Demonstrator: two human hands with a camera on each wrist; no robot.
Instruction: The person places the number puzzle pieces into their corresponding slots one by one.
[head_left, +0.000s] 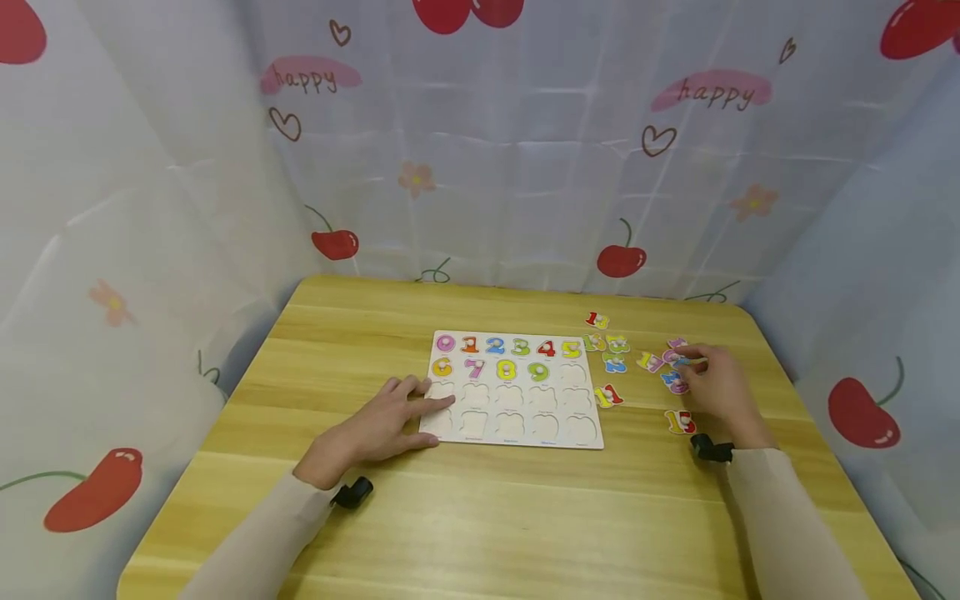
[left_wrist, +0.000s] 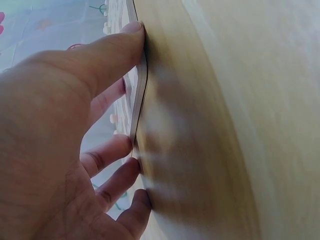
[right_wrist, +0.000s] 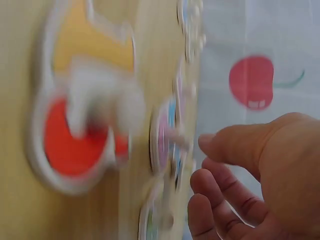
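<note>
A white wooden number puzzle board (head_left: 512, 447) lies on the table, with pieces 0 to 9 seated in its upper two rows. My left hand (head_left: 382, 423) rests at the board's left end, index finger over the cutouts. In the left wrist view, the left thumb (left_wrist: 117, 50) touches the board's edge (left_wrist: 138, 100). Over loose number pieces on the right, my right hand (head_left: 717, 387) hovers with fingers bent loosely. In the right wrist view, its thumb (right_wrist: 225, 145) is just apart from the knob of a purple piece (right_wrist: 162, 140); nothing shows between the fingers.
Several loose pieces lie right of the board, among them a red-and-yellow 15 (head_left: 681, 422), an 11 (head_left: 608, 396) and a 13 (head_left: 597, 320). A cherry-print curtain (head_left: 510, 208) hangs behind and beside the wooden table (head_left: 525, 517).
</note>
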